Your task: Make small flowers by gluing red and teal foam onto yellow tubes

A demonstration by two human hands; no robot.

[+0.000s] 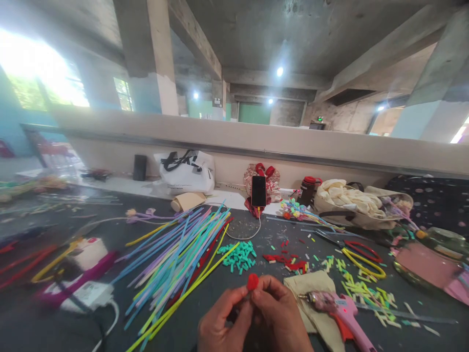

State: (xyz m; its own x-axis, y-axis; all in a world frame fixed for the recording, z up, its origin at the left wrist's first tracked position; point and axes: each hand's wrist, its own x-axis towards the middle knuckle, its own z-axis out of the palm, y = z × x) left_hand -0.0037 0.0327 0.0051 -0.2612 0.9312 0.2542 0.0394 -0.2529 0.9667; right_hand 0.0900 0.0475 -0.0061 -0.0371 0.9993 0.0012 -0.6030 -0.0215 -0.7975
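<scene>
Both hands meet at the bottom centre, fingertips pinched together. Between them a small rounded red piece sticks up, soft-looking; its lower part is hidden by the fingers. My left hand is closed at its left side, and my right hand is closed at its right. Just beyond the hands lie a heap of short turquoise pieces and scattered short red pieces. Beside my right hand a pink glue gun rests on a folded beige cloth.
Long pastel stems, like pipe cleaners, spread at left near a white power strip. Yellow-handled scissors and cut yellow pieces lie right. Behind stand a phone on a cable, a white bag and a dark bottle.
</scene>
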